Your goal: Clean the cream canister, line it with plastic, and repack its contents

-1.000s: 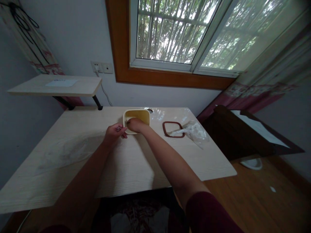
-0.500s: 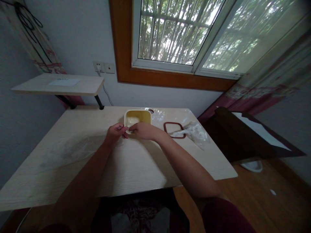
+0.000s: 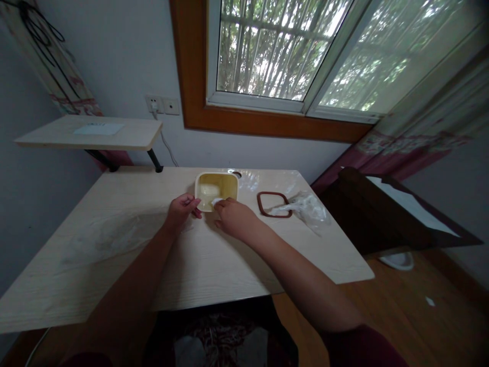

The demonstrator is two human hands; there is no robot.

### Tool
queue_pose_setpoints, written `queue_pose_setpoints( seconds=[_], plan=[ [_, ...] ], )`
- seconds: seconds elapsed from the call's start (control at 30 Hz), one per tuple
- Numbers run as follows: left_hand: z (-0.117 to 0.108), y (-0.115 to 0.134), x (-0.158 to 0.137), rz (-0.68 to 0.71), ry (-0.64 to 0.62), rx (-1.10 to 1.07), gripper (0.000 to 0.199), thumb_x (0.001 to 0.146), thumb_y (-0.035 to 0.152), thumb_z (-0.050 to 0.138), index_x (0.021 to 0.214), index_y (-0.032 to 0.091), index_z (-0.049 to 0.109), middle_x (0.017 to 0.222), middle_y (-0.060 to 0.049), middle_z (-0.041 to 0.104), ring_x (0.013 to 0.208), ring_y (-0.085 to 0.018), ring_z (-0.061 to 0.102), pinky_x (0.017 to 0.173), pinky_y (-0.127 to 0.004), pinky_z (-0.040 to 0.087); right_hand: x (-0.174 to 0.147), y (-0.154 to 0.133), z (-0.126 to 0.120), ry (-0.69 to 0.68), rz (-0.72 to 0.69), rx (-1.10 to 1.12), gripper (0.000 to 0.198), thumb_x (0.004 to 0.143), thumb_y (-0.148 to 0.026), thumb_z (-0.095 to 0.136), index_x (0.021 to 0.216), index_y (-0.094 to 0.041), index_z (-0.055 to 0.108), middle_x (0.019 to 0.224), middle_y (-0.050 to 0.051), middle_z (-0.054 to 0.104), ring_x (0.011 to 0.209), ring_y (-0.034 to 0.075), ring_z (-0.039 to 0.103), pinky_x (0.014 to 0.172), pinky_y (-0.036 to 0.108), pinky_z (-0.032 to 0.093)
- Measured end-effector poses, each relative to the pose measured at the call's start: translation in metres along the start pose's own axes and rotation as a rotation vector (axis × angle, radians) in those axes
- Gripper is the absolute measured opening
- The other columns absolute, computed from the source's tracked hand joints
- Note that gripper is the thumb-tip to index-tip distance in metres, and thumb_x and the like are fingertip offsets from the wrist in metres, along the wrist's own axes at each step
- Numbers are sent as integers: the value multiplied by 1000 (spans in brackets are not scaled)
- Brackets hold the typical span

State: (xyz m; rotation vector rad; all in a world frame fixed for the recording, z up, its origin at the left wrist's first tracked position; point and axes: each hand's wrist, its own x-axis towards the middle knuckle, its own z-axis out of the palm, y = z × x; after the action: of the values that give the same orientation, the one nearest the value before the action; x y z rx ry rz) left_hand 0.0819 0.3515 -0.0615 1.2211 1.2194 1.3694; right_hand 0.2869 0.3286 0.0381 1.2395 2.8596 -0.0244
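Note:
A pale yellow square plastic container (image 3: 223, 181) stands on the desk with its open top facing up. My left hand (image 3: 184, 208) grips its near left corner, thumb at the rim. My right hand (image 3: 235, 216) is at the near rim, its fingers pinching a small white wad, like tissue or cloth (image 3: 216, 201), against the inside of the near wall. The palm side of the right hand is hidden. To the right lies a brown, rounded-square ring (image 3: 261, 202), partly under a crumpled clear plastic bag (image 3: 309, 208).
A flattened clear plastic bag (image 3: 114, 234) lies on the left of the desk (image 3: 214, 270). A small raised shelf (image 3: 49, 133) with a paper label stands at the back left. Behind the desk are a wall and window; a dark brown surface (image 3: 382, 214) is at the right.
My right hand has slid right along the container's near rim, from beside my left hand toward the near right corner. The white wad now shows at its fingertips. My left hand stays put.

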Motion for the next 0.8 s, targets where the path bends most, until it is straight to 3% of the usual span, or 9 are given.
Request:
queue_pose_setpoints(
  seconds=[0.2,0.33,0.47,0.6,0.8],
  plan=[
    [-1,-4,0,5,-29,-18,31,78,45,72,73,19,56,54,0,68,42,-16,64,46,-24,50,29,1,8,-58,-4,4,32,91,-25,62,116,-7,70,114,19,74,108,29,68,91,33,53],
    [-1,-3,0,1,-21,-20,31,77,44,73,71,19,56,50,0,66,42,-16,63,46,-24,50,57,4,10,-165,-35,17,41,91,-39,64,113,-6,73,112,21,75,104,31,71,84,32,53],
    [-3,-5,1,10,-6,-44,31,77,44,73,70,20,54,50,0,67,42,-17,64,48,-25,51,81,10,0,-356,-99,103,52,91,-48,59,116,-4,71,115,23,74,104,31,72,80,31,51],
    [-5,-8,3,-5,-25,-70,34,78,48,73,72,20,54,52,-1,69,44,-18,65,48,-26,52,91,20,-11,-533,-174,262,53,84,-41,64,125,-6,66,117,17,74,99,26,71,72,27,49],
    [-2,-4,0,2,8,-62,35,77,48,73,73,19,54,50,0,67,41,-16,64,45,-22,47,94,26,-12,-529,-169,326,38,83,-24,57,115,-7,69,112,15,74,94,24,68,67,26,45]
  ],
)
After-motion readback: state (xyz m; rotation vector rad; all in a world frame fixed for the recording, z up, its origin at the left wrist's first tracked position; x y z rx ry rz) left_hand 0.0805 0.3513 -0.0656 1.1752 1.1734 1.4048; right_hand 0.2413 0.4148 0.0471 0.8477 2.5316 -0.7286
